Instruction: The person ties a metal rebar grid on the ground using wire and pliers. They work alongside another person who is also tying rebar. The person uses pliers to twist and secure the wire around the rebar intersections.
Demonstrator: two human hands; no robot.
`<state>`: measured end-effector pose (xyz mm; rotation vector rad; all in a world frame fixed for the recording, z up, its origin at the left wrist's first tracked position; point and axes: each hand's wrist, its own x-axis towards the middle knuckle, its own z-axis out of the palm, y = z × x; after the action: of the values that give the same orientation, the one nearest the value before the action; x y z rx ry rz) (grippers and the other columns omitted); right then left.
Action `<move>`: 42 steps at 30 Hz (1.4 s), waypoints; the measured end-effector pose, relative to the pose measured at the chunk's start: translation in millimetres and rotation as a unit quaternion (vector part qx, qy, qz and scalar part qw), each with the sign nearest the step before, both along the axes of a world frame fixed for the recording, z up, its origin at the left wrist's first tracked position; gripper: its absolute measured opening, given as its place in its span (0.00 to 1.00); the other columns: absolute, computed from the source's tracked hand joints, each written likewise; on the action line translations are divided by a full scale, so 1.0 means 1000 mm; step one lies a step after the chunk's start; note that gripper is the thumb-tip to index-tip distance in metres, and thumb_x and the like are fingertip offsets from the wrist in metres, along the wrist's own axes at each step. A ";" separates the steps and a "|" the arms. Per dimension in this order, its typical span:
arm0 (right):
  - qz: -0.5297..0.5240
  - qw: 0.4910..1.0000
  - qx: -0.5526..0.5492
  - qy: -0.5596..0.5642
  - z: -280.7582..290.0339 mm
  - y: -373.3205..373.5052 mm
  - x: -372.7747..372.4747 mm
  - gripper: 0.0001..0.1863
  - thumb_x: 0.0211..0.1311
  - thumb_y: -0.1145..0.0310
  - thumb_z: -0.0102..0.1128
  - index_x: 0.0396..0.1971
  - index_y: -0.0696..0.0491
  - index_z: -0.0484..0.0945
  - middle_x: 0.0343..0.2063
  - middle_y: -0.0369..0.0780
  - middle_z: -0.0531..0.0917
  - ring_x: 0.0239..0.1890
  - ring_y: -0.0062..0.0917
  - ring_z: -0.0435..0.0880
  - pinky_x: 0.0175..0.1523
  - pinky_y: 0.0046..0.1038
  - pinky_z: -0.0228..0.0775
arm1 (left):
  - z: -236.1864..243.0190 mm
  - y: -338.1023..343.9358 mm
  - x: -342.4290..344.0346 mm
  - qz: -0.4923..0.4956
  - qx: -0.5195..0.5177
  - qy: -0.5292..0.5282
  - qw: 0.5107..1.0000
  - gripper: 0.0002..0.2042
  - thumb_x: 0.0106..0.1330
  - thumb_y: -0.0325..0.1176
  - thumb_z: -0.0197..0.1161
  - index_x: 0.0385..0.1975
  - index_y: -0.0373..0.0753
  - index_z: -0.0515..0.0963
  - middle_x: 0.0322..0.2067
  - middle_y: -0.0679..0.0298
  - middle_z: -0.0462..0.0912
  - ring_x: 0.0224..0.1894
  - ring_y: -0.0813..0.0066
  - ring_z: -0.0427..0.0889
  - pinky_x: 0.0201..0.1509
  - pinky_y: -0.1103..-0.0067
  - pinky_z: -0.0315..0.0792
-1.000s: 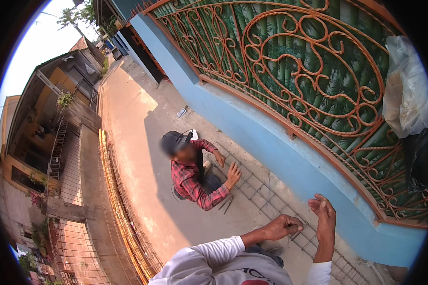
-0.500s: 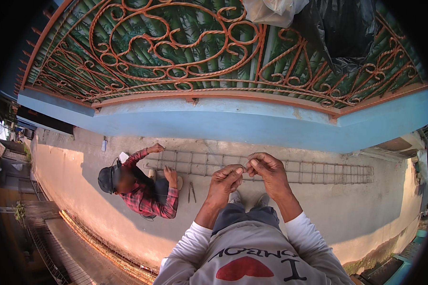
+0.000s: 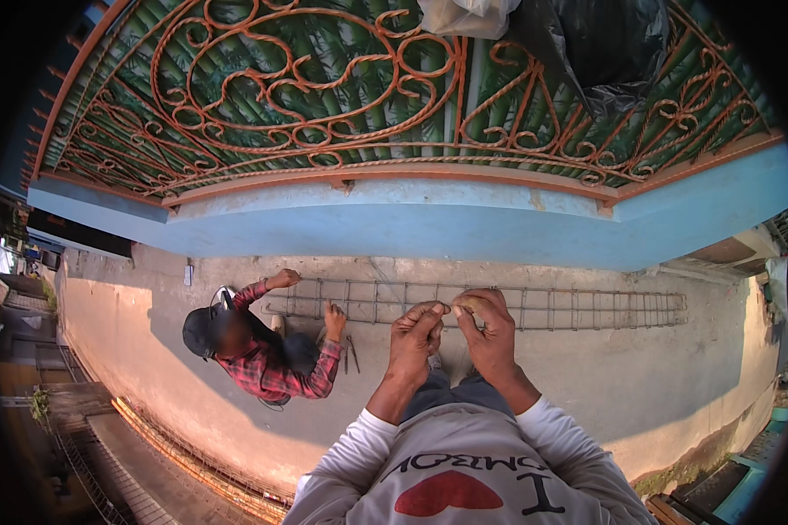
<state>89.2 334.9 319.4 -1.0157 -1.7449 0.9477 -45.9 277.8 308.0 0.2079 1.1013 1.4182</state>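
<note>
My left hand (image 3: 416,339) and my right hand (image 3: 488,334) meet in front of my body, fingertips nearly touching. Both are closed in a pinch; whatever lies between the fingers is too small to make out. Beneath and beyond them, a long rebar cage (image 3: 578,308) of thin steel bars and stirrups lies along the ground, partly covered by my hands. At its left end a co-worker in a red checked shirt (image 3: 276,376) and dark cap crouches, one hand (image 3: 282,278) at the cage's end and the other (image 3: 334,321) beside its near bar.
Pliers or pincers (image 3: 351,354) lie on the concrete by the co-worker. A low blue wall (image 3: 394,223) with an orange scrollwork fence (image 3: 324,162) runs along the far side. Plastic bags (image 3: 608,52) hang from the fence. Long bars (image 3: 193,459) lie at lower left.
My right hand has turned and come down a little, its fingers nearer the left hand's. The co-worker's near hand has moved right and up. The view has shifted slightly.
</note>
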 end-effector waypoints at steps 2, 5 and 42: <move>0.004 0.977 0.194 -0.088 0.015 0.007 0.004 0.09 0.58 0.76 0.69 0.39 0.51 0.85 0.42 0.37 0.85 0.49 0.31 0.78 0.52 0.34 0.70 | 0.000 -0.002 -0.002 -0.008 -0.009 0.028 1.000 0.07 0.70 0.35 0.67 0.39 0.38 0.84 0.20 0.73 0.72 0.17 0.88 0.62 0.18 0.86 0.53; 0.054 0.961 0.229 -0.147 0.021 0.013 0.016 0.09 0.57 0.73 0.69 0.38 0.49 0.86 0.43 0.33 0.86 0.54 0.34 0.74 0.59 0.39 0.63 | 0.003 -0.003 -0.001 -0.023 -0.017 0.063 0.998 0.07 0.70 0.35 0.68 0.38 0.38 0.85 0.19 0.73 0.72 0.17 0.89 0.61 0.19 0.86 0.52; 0.082 0.958 0.182 -0.207 -0.008 0.020 0.030 0.09 0.57 0.65 0.73 0.36 0.51 0.85 0.40 0.32 0.85 0.50 0.30 0.77 0.60 0.40 0.61 | -0.008 -0.005 -0.004 -0.047 -0.020 0.083 0.995 0.07 0.68 0.32 0.68 0.40 0.36 0.87 0.19 0.77 0.71 0.19 0.91 0.61 0.22 0.86 0.53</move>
<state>119.6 354.5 311.0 -0.8743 -2.2800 0.4965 -49.7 273.2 300.1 0.3508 1.2384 1.3116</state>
